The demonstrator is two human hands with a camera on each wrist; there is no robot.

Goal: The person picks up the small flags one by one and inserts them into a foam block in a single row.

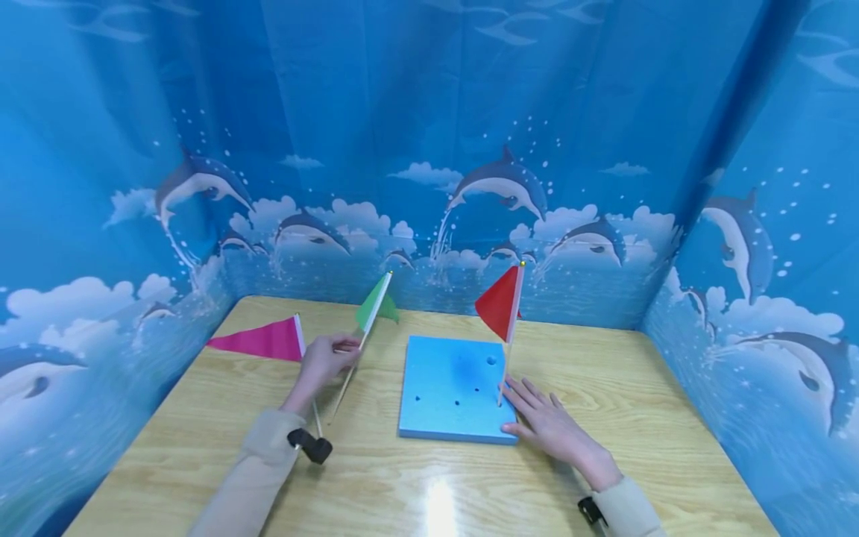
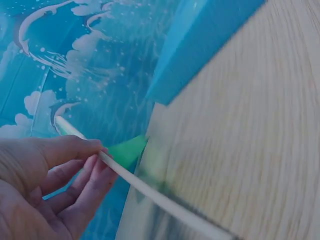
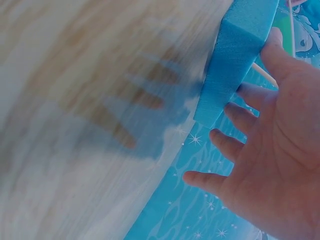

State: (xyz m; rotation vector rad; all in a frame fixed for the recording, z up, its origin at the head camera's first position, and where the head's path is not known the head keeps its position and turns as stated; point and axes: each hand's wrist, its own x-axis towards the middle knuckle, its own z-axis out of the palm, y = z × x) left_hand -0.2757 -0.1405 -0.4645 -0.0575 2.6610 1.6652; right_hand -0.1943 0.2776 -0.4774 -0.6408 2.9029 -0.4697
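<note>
My left hand (image 1: 326, 361) pinches the thin stick of a green flag (image 1: 372, 304), tilted with its top to the right. The left wrist view shows thumb and fingertips on the stick (image 2: 150, 192). A blue foam block (image 1: 439, 373) with several small holes lies flat on the table. Near its right side a red flag (image 1: 499, 302) stands upright on its stick, leaning slightly. My right hand (image 1: 546, 425) rests with spread, straight fingers at the block's right edge, close to the red flag's stick. In the right wrist view the fingers touch the foam.
A magenta flag (image 1: 265, 341) lies on the wooden table (image 1: 590, 365) at the left, its stick running under my left forearm. A blue curtain (image 1: 416, 149) printed with dolphins hangs behind the table and along both sides.
</note>
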